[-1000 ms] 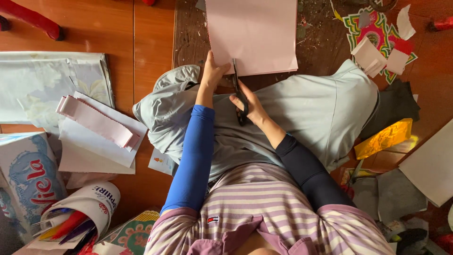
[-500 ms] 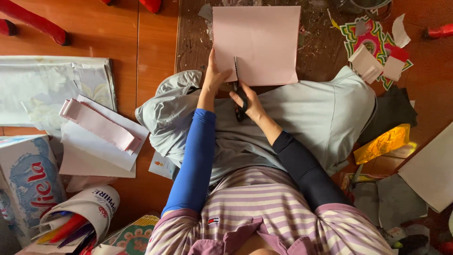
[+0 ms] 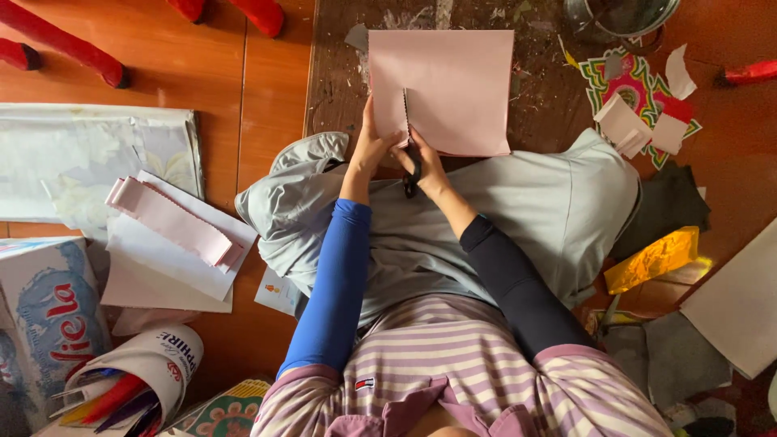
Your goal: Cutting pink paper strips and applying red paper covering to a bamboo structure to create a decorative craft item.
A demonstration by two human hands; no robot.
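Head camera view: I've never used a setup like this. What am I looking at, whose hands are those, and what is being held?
There is no machine here. The picture comes from a camera worn on a person's head, looking straight down at their own lap and the floor.

The left hand, with a blue sleeve, grips the near edge of a pink paper sheet. The right hand, with a dark sleeve, holds black-handled scissors that are partway into a wavy cut up the sheet.

Around the person lie a stack of pink paper strips on white sheets to the left, a cup of coloured pencils near the bottom left, patterned paper scraps at the upper right, and a yellow foil piece to the right.
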